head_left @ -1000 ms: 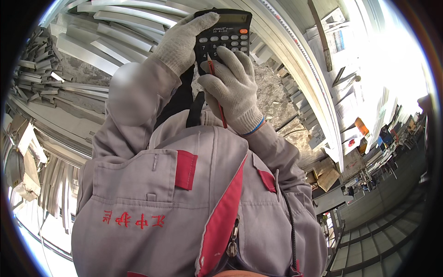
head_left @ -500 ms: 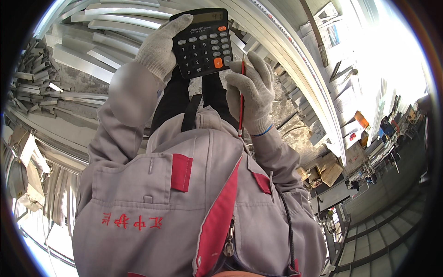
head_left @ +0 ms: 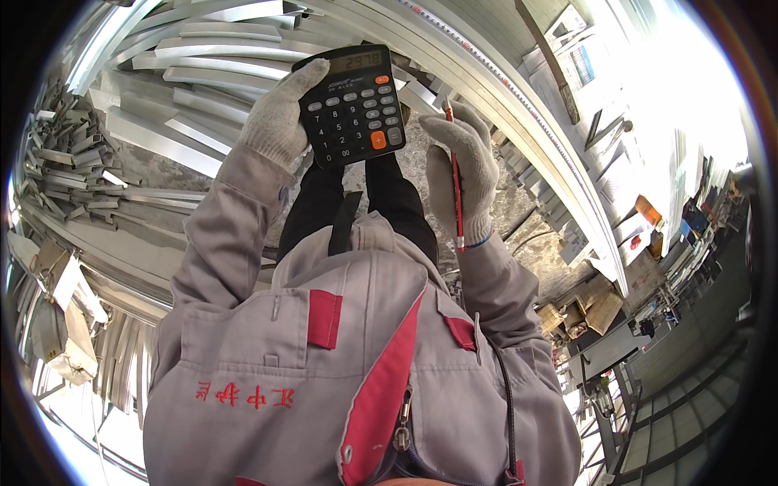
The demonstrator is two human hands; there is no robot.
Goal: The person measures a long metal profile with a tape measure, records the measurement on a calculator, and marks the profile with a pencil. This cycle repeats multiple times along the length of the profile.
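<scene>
My left hand (head_left: pixel 279 117), in a whitish knit glove, grips a black calculator (head_left: pixel 348 105) by its left side. The thumb lies across the top corner, beside the lit display. The calculator's keys are grey and black, with a couple of orange ones. To the right, my right hand (head_left: pixel 466 166), gloved the same way, holds a slim red pencil (head_left: pixel 457 190) against the palm, its tip pointing away from me. The right fingers are curled and stand apart from the calculator's right edge.
Long metal profiles (head_left: pixel 170 125) lie stacked at the left, with a heap of short offcuts (head_left: pixel 69 162) beyond. A pale rail with a measuring tape (head_left: pixel 506 81) along it curves across the right. Cardboard boxes (head_left: pixel 604 312) sit at the lower right.
The calculator display shows a longer number than before. My right hand has drawn away from the keys to the right, with the pencil. The calculator sits slightly lower in view.
</scene>
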